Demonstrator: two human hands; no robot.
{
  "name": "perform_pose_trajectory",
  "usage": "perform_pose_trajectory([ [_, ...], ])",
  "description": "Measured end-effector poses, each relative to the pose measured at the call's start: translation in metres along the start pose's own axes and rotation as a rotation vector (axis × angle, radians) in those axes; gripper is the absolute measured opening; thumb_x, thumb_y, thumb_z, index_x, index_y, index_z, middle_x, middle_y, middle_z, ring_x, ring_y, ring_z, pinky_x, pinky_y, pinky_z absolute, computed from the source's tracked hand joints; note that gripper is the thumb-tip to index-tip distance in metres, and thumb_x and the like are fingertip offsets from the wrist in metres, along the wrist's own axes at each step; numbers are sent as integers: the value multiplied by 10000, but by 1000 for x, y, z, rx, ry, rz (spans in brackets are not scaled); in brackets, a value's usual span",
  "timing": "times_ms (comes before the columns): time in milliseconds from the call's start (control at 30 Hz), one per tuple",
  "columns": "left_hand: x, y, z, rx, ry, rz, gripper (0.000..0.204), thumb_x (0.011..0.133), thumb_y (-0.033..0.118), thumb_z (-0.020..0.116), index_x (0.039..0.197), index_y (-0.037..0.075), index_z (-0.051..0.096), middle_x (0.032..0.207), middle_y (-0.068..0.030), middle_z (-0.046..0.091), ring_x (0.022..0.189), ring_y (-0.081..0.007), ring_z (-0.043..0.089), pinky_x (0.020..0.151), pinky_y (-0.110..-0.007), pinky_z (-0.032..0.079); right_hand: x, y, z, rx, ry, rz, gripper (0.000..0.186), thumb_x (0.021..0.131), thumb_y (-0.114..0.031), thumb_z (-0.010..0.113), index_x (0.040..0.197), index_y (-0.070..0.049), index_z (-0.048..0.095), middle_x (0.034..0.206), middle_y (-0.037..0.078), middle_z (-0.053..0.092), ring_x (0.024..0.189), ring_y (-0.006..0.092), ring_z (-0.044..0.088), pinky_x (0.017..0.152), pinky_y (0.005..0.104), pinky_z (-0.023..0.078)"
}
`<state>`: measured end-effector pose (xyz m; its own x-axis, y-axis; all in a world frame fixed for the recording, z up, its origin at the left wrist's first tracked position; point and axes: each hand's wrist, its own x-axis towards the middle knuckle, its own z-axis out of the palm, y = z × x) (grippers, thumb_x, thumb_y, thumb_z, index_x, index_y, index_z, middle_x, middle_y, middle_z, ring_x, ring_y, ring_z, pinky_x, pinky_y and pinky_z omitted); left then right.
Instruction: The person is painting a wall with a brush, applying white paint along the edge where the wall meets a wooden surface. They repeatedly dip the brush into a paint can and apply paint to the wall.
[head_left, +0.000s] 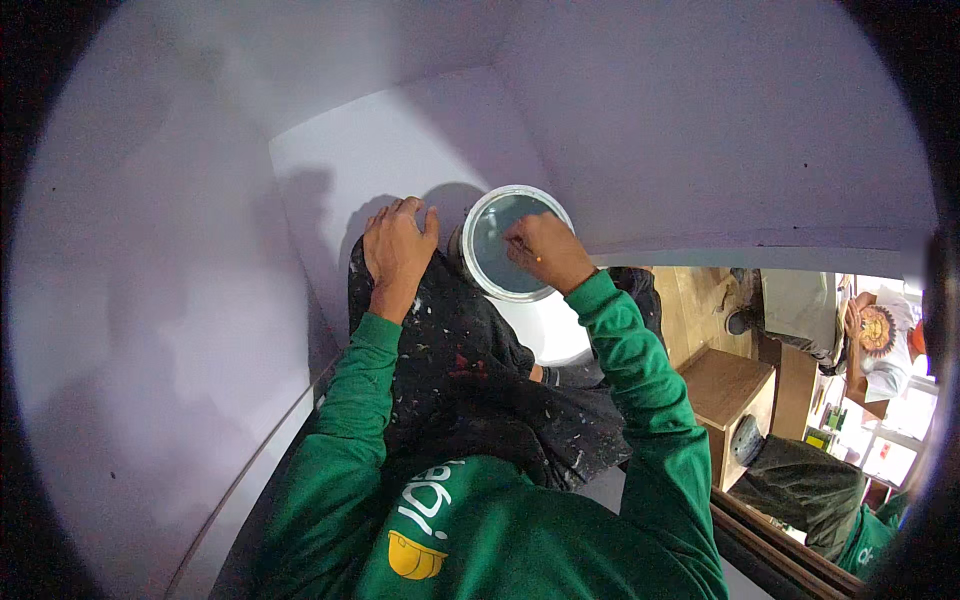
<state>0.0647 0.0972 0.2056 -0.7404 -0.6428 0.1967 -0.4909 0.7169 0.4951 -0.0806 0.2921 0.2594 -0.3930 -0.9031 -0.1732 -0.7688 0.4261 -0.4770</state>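
Note:
A round bucket [518, 190] with a pale rim stands in front of me, with grey, liquid-looking contents. Over its opening is my right hand [548, 250], its fingers curled together and pointing down inside the rim. Whatever those fingers may hold is too small or hidden to make out. My left hand [395, 248] lies on my raised left knee, just left of the bucket, fingers stretched and holding nothing. Black trousers [460, 340] spattered with pale paint cover my legs, and both sleeves are green.
Pale walls [700, 130] enclose me at left, ahead and right. Through an opening or mirror at lower right appear a wooden box [728, 385], tiled floor [695, 310], a person in a printed white shirt [885, 345] and a dark-trousered leg [800, 490].

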Motion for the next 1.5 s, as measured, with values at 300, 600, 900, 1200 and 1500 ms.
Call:
perform_pose_trajectory([
  [300, 0, 0, -1, -8, -17, -6, 271, 913, 307, 677, 1009, 62, 738, 1013, -119, 746, 972, -308, 688, 872, -439, 504, -58, -41, -55, 376, 85, 35, 199, 837, -54, 698, 1017, 13, 749, 950, 164, 723, 822, 254, 692, 718, 380, 528],
  [600, 1, 1, -2, -4, -2, 34, 274, 914, 318, 696, 985, 59, 746, 998, -131, 738, 933, -353, 688, 856, -462, 520, -182, -36, -75, 579, 402, 242, 211, 826, 59, 679, 1021, 35, 755, 1049, 142, 735, 984, 215, 681, 889, 317, 519],
  [900, 0, 4, -2, 1, 7, 43, 260, 906, 301, 707, 973, 54, 753, 994, -145, 750, 919, -354, 708, 825, -452, 548, -223, -40, -77, 619, 468, 259, 222, 810, 66, 695, 1016, 29, 771, 1076, 149, 738, 981, 214, 685, 889, 316, 521],
  [1200, 0, 5, -2, 21, -6, 21, 250, 905, 302, 713, 981, 68, 757, 992, -138, 756, 916, -351, 714, 820, -448, 555, -232, -44, -83, 644, 464, 293, 210, 836, 30, 674, 1021, 12, 772, 1028, 123, 739, 923, 174, 687, 817, 295, 544],
  [1500, -2, 2, 2, 35, -9, 27, 247, 911, 311, 700, 999, 86, 748, 986, -115, 757, 903, -343, 710, 822, -458, 549, -225, -30, -56, 943, 617, 554, 167, 930, -65, 709, 1046, 46, 755, 938, 79, 743, 830, 116, 679, 777, 241, 548],
])
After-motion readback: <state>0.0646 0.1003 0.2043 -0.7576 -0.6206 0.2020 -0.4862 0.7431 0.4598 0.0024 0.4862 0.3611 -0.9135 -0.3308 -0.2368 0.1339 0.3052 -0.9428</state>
